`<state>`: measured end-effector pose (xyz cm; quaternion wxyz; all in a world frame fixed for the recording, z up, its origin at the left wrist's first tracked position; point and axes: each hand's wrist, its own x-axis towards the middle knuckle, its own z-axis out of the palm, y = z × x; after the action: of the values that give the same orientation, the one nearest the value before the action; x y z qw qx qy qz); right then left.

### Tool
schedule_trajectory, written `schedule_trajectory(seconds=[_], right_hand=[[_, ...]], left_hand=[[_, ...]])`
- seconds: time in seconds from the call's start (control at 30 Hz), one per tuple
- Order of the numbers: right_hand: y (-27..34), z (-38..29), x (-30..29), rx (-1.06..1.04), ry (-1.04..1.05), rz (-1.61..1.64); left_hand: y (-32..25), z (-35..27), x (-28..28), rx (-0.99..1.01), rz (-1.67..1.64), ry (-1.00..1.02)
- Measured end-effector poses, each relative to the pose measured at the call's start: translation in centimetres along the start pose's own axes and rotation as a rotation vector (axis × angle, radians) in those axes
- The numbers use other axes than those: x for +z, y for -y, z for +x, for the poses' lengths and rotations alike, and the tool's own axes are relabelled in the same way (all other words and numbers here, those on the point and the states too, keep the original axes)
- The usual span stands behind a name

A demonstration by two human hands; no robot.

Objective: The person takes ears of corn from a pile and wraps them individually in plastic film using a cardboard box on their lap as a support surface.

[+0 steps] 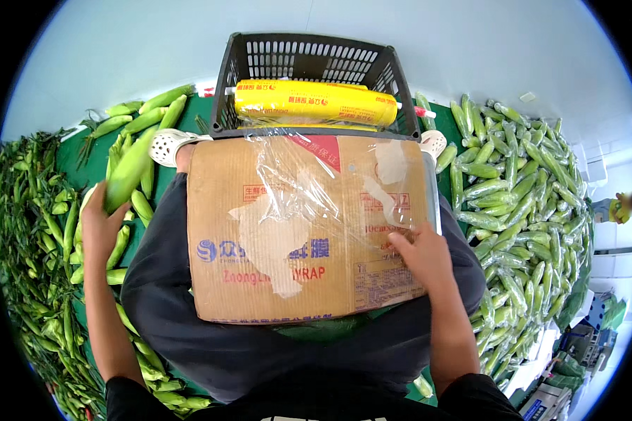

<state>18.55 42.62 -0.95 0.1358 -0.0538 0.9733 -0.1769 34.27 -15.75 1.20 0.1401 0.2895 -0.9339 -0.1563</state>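
Note:
My left hand (99, 221) grips the lower end of a green ear of corn (129, 171) in its husk; the ear is blurred and tilted over the pile on the left. Clear cling film (295, 194) runs loose and wrinkled from a yellow roll (316, 102) onto a flat piece of cardboard (274, 252) across my lap. Over the cardboard's right part is my right hand (424, 255), thumb and fingertips at the film's edge; whether they pinch it is unclear. The roll lies across a black plastic crate (316, 44), on a rod with red-and-white ends.
Unwrapped ears of corn (118, 244) lie beside my left leg, with a heap of husks and corn (31, 252) farther left. Film-wrapped ears (516, 210) are piled on the right. A pale wall (453, 47) stands behind the crate. White clogs (171, 147) flank it.

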Motion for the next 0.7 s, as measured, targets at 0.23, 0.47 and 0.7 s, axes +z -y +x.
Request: schedule_trajectory(seconds=[0.23, 0.47, 0.7], right_hand=[[0.3, -1.9, -0.6, -0.157, 0.013, 0.527], [3.3, 6.5, 2.0, -0.804, -0.355, 0.2], [3.0, 9.0, 2.8, -0.434, -0.07, 0.645]], left_hand=[[-27.5, -1.8, 6.8, 0.741, 0.017, 0.182], [-27.0, -8.9, 10.7, 1.079, -0.088, 0.115], [-20.2, -5.2, 8.9, 0.12, -0.91, 0.85]])
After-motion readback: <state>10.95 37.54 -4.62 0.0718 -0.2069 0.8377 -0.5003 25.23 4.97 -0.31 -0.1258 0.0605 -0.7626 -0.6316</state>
